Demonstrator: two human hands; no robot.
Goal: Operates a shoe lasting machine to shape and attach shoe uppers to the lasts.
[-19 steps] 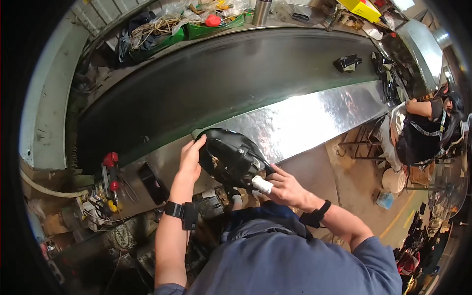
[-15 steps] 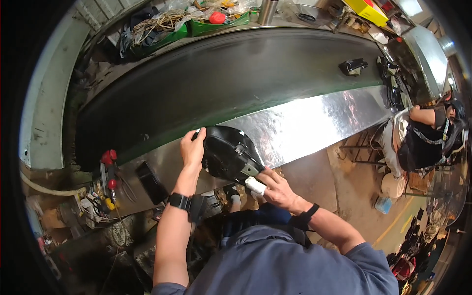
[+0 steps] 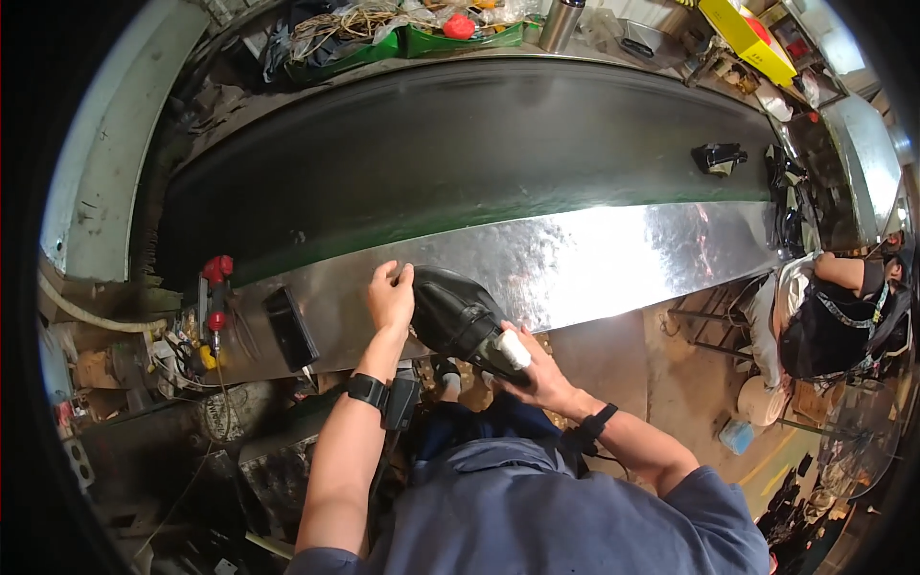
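Above the metal ledge I hold a glossy black moulded part (image 3: 450, 305), rounded at one end and narrower toward my right. My left hand (image 3: 391, 305) grips its rounded left end, with the fingers curled at the upper edge. Closed round the narrow lower end is my right hand (image 3: 541, 374). A white wad, perhaps cloth (image 3: 514, 349), lies between that hand's fingers and the part; its kind is unclear. Left of my left forearm, a black rectangular piece (image 3: 289, 330) rests on the ledge.
A dark belt-like surface (image 3: 431, 144) runs behind the shiny metal ledge (image 3: 575, 278). Black moulded pieces (image 3: 720, 158) lie at its right end. A red power tool (image 3: 217, 287) stands at the left. Another person (image 3: 834, 307) sits at the right. Green trays (image 3: 460, 38) line the back.
The black part has turned in my hands and sits slightly lower; its fittings now face away more. The white wad has shifted up and right with my right hand. The whole view has shifted a little.
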